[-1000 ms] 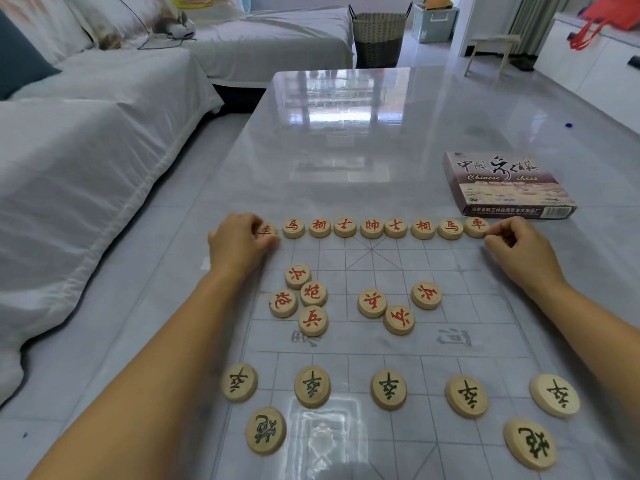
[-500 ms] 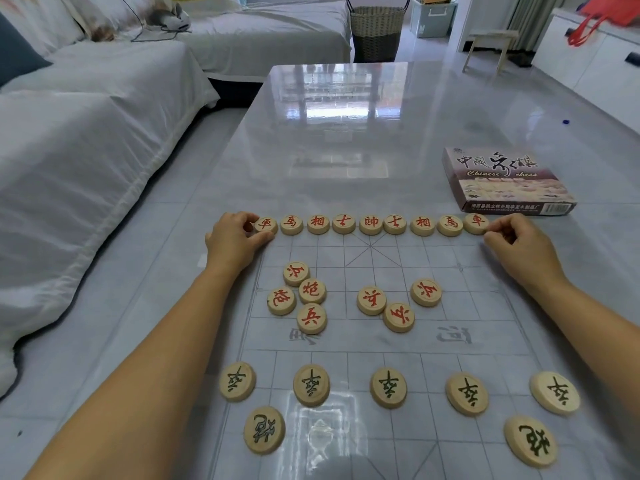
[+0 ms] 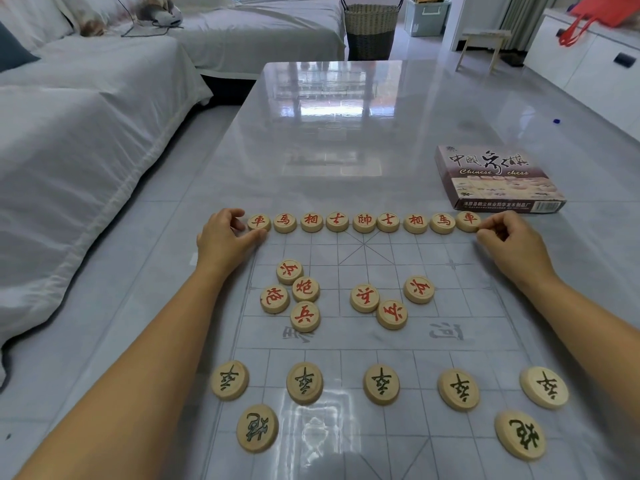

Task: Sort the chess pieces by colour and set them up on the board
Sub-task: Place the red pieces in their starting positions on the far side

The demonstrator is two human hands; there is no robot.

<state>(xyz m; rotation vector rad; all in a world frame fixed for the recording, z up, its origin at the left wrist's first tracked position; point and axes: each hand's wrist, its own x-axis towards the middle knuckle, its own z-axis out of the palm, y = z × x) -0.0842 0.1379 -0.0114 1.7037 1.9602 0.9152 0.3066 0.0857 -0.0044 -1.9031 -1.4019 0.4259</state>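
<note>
A sofa (image 3: 86,150) under a white cover runs along my left, with a woven basket (image 3: 370,29) past its far end. The bench (image 3: 329,133) is glossy grey and mirrors the window light. On it lies the board (image 3: 363,265), a thin sheet printed with a pale grid.

My left hand (image 3: 225,237) is curled round the left end piece (image 3: 259,221), thumb at its near edge and forefinger hooked just beside its far side. From there the red row (image 3: 363,221) of 9 pieces lines the board's far edge, the pieces touching or nearly so. My right hand (image 3: 509,244) is curled too, gripping nothing, a fingertip against the right end piece (image 3: 468,220).

Mid-board, 4 loose red pieces (image 3: 298,296) cluster left and 3 more red pieces (image 3: 391,303) sit right of them. Nearest me stand 5 black pieces (image 3: 381,384) in a spaced row, with 2 black cannons (image 3: 258,427) below its ends.

The chess box (image 3: 498,181) lies just beyond my right hand. Further right, a white cabinet (image 3: 588,64) lines the wall.
</note>
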